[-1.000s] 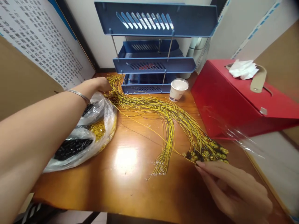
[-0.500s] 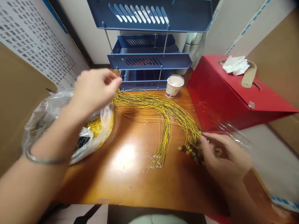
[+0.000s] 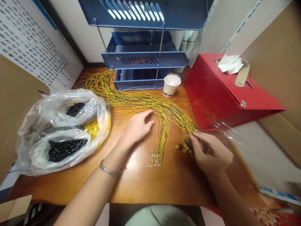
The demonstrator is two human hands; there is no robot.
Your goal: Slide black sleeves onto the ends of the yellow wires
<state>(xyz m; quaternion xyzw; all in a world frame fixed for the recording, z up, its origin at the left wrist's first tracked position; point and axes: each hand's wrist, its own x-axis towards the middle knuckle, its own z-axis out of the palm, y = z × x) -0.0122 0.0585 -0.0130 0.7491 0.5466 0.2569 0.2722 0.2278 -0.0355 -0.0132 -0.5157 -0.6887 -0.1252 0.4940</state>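
A long bundle of thin yellow and black wires (image 3: 141,99) curves across the wooden table. Its right branch ends in several yellow and black connector-like pieces (image 3: 184,147), partly covered by my right hand (image 3: 211,152). That hand is closed, thumb and forefinger pinched on a wire at this end. My left hand (image 3: 139,127) is open and empty, fingers stretched toward the shorter branch, which ends in small clear tips (image 3: 154,160). Whether the fingertips touch the wires I cannot tell. Left of it sits a clear plastic bag (image 3: 104,103) holding black tube-like pieces (image 3: 67,150) and small yellow pieces (image 3: 92,130).
Behind the wires stands a blue tiered file rack (image 3: 145,59), with a paper cup (image 3: 172,84) at its right. A red box (image 3: 211,91) with a crumpled tissue (image 3: 229,64) on top borders the right side. Printed card (image 3: 30,44) rises at the left.
My left hand has left the bundle's far left end and come right and nearer, opening. My right hand has moved up and back to the connector ends. The view has shifted right.
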